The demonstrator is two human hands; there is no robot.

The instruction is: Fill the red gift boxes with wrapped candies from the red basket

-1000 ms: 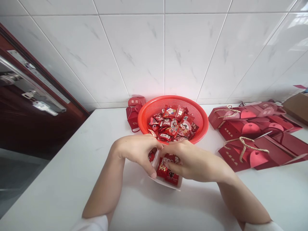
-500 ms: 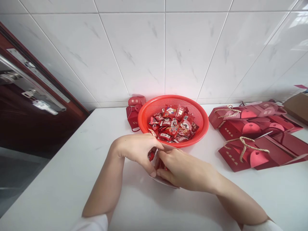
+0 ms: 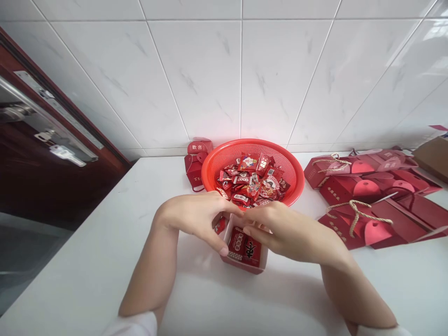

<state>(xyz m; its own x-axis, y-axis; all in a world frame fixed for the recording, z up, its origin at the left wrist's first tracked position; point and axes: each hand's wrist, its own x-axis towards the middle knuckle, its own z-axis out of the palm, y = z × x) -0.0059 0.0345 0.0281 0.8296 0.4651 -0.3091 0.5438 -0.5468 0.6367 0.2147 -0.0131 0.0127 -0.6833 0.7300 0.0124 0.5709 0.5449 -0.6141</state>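
A small red paper box (image 3: 245, 267) with an open top and pale inner walls stands on the white tabletop. Inside it a red candy packet (image 3: 247, 245) with black and white lettering lies face up. My left hand (image 3: 199, 217) curves around the left side of the box, thumb at the near-left rim and fingers at the far rim. Another red wrapper (image 3: 220, 226) shows in the gap under that hand. Over the far right rim is my right hand (image 3: 280, 228), its thumb and forefinger apart, with nothing visible between them; its other fingers are partly hidden.
Just beyond the box, a red plastic basket (image 3: 297, 186) holds many wrapped candies (image 3: 250, 179). A closed red gift box (image 3: 194, 168) stands left of it. Several red boxes with rope handles (image 3: 345, 228) lie at the right, near a brown carton (image 3: 434, 156). A tiled wall is behind.
My right hand has lifted out of the box and shifted right and back, uncovering the candy packet inside. My left hand has stayed nearly in place around the box.
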